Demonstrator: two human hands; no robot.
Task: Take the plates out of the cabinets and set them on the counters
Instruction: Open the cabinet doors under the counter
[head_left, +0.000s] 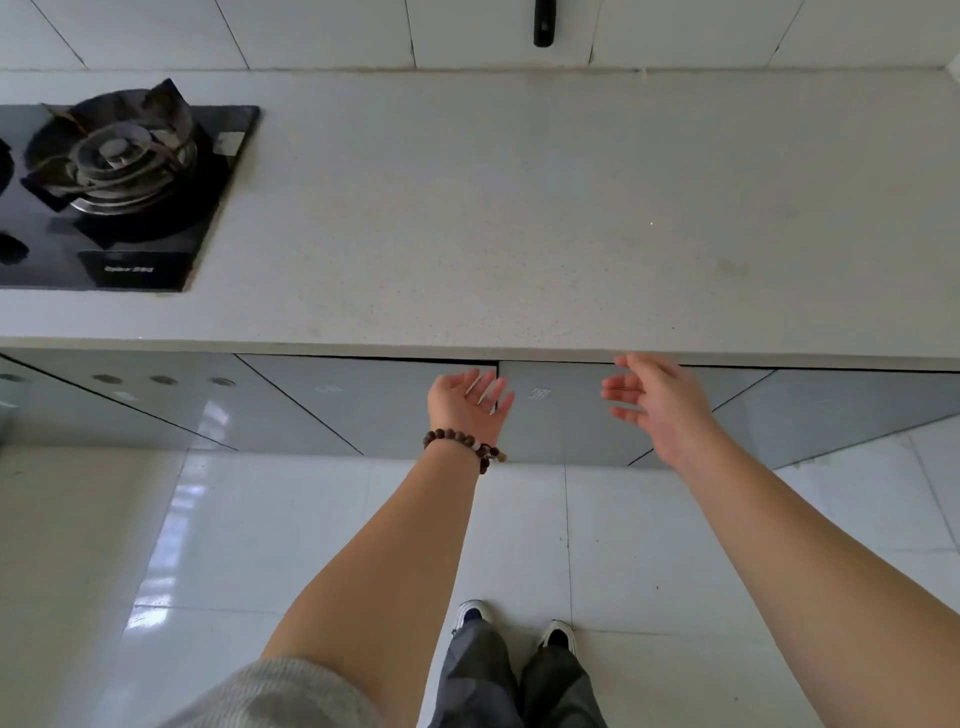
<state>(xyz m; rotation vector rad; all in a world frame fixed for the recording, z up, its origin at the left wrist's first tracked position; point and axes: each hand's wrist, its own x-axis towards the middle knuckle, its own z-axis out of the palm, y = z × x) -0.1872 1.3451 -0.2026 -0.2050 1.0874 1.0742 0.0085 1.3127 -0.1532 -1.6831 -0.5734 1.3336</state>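
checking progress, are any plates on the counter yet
No, no plate shows on the counter, the cabinet doors below are shut, and the left hand and right hand hold nothing.

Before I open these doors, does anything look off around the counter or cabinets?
Nothing stands out. The cabinet doors in front of the left hand and right hand are shut and level. The counter shows no spill, and the stove is only sooty around its burner.

Lettering on the stove panel (130, 269) is unreadable.
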